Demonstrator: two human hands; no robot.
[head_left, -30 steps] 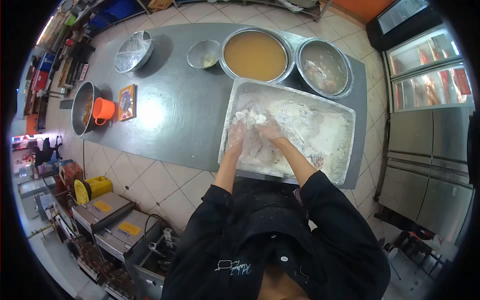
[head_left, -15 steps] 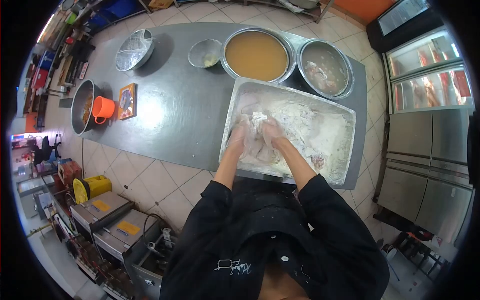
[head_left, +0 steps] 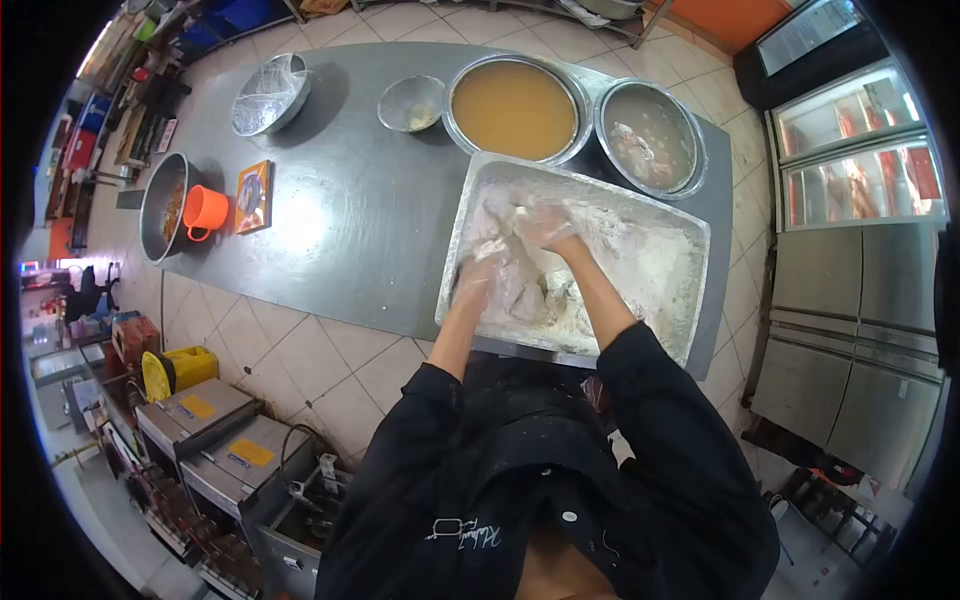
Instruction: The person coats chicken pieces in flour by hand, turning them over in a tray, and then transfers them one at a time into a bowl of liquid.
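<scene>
Both my hands, in clear plastic gloves, are inside a large rectangular metal tray (head_left: pixel 703 290) of white flour. My left hand (head_left: pixel 477 278) is at the tray's left side, against floured pieces; flour and glove hide its fingers. Farther in, near the tray's upper middle, my right hand (head_left: pixel 545 228) reaches into the flour (head_left: pixel 650 262), its fingertips buried or blurred. Floured pieces (head_left: pixel 520 290) lie between and below my hands. Behind the tray stand a round pot of orange-brown liquid (head_left: pixel 513 108) and a pot of cloudy liquid with pale pieces (head_left: pixel 645 150).
On the steel table (head_left: pixel 350 230) are a small bowl (head_left: pixel 410 104), a plastic-covered bowl (head_left: pixel 270 97), an orange mug (head_left: pixel 206 208) beside a metal bowl (head_left: pixel 165 208), and a small box (head_left: pixel 254 197). A glass-door fridge (head_left: pixel 855 170) stands right; fryers (head_left: pixel 245 455) are lower left.
My right hand has moved up and slightly right through the flour, away from the clump between my hands. My left hand has shifted slightly. More floured pieces show below them.
</scene>
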